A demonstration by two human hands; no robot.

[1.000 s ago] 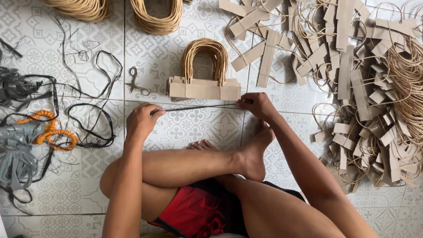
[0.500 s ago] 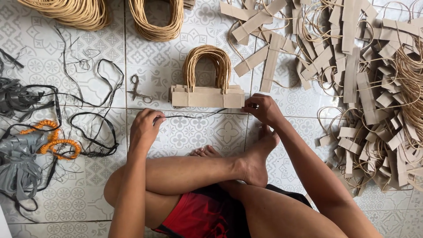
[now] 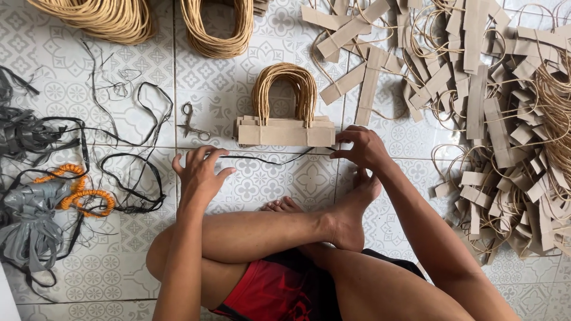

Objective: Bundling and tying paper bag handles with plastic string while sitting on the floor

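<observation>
Grip: right hand [image 3: 364, 147] pinches the end of a thin black strand [image 3: 270, 160] at the lower right corner of the stacked bundle of kraft paper handles [image 3: 285, 132]; left hand [image 3: 199, 172] is released, fingers spread and hovering over the strand's other end, holding nothing that I can see. The strand lies slack on the tiled floor [image 3: 262, 184], running roughly 9 to 3 o'clock just beneath the bundle, which sits at 12 o'clock from the crossed legs, cardboard strips squared up, twisted-paper loops pointing away. Judgement: for a clean tie, the strand should sit centred under the strips before tightening; the left hand needs a firm pinch on its end so both sides pull evenly, otherwise the stack may skew or fan out. Keep the strips aligned while drawing tension. Small scissors [image 3: 189, 120] lie at 10 o'clock of the bundle, near. At 9 o'clock: loose black strands [image 3: 134, 178], grey tape bunch [image 3: 30, 220], orange cord [image 3: 77, 190]. At 2 o'clock, a heap of untied handles [image 3: 493, 101]; at 11–12 o'clock, farthest, coils of paper cord [image 3: 217, 27].
</observation>
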